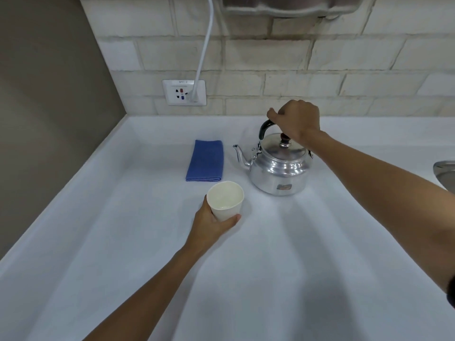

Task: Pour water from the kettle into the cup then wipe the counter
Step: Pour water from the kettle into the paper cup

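A shiny metal kettle [278,168] stands upright on the white counter [270,267], spout pointing left. My right hand [295,123] is closed around its black arched handle above the lid. A white paper cup [225,200] sits just left and in front of the kettle, with a little water at its bottom. My left hand [209,225] grips the cup from the near side. A folded blue cloth [205,161] lies flat behind the cup, left of the spout.
A tiled wall runs along the back, with a socket plate [184,92] and a white cable [203,52] plugged into it. A brown side wall closes the left. A metal sink rim [445,172] shows at the right edge.
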